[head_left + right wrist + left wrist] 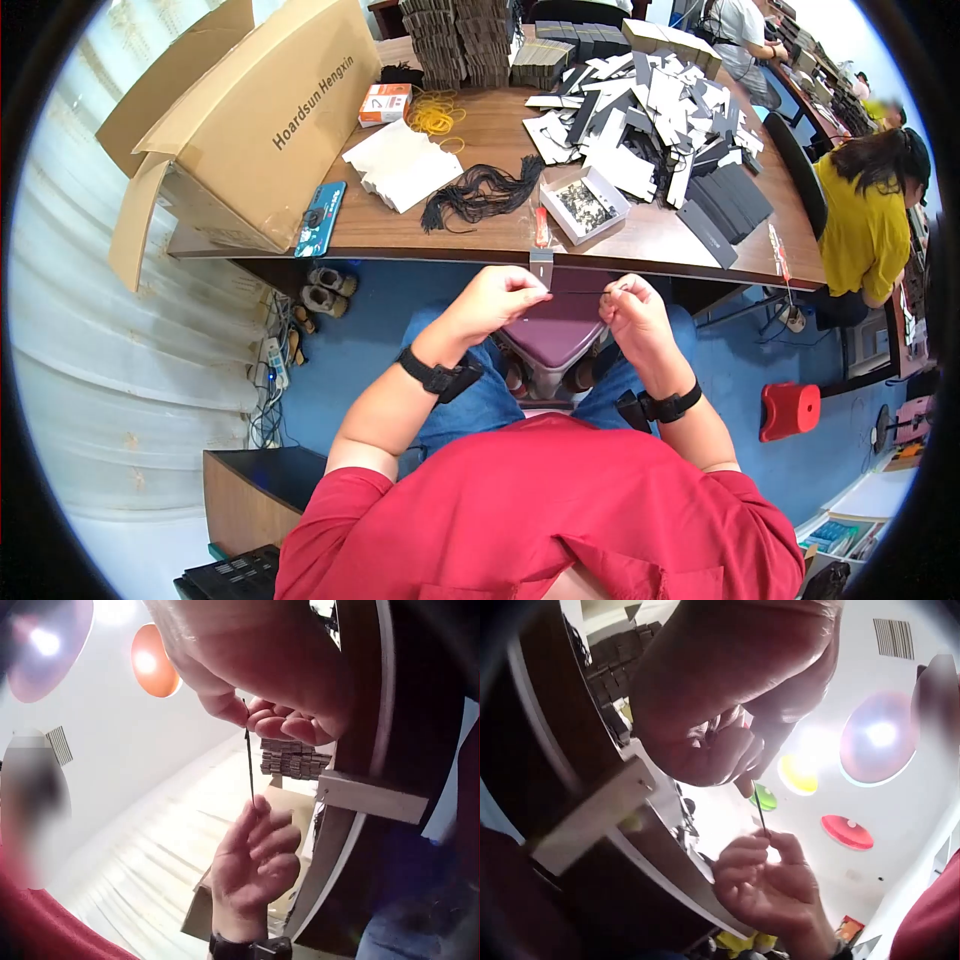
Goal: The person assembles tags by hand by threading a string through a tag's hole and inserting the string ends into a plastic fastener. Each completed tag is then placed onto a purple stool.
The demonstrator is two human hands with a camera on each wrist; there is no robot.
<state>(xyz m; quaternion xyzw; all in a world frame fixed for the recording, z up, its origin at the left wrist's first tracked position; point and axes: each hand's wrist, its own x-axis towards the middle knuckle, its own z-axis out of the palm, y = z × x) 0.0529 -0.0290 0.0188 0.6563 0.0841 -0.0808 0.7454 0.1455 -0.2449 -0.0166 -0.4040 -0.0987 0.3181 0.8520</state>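
Note:
A thin black cord point(577, 293) runs taut between my two hands, just off the table's front edge. My left hand point(498, 302) pinches one end between thumb and forefinger. At the other end, the fingertips of my right hand point(637, 315) pinch it, and a short tip pokes out past them in the right wrist view, where the cord point(250, 761) shows against the pale wall. A dark grey tag point(541, 268) juts over the table edge near my left fingertips, with an orange-and-clear strip point(542, 228) behind it. A bundle of black cords point(482, 193) lies on the table beyond.
A white box of small metallic pieces point(590, 207) sits near the edge. Behind it spreads a heap of black and white tags point(650, 115). White cards point(402, 165), yellow rubber bands point(436, 113) and a large carton point(270, 120) are leftward. Another person point(865, 210) sits at right.

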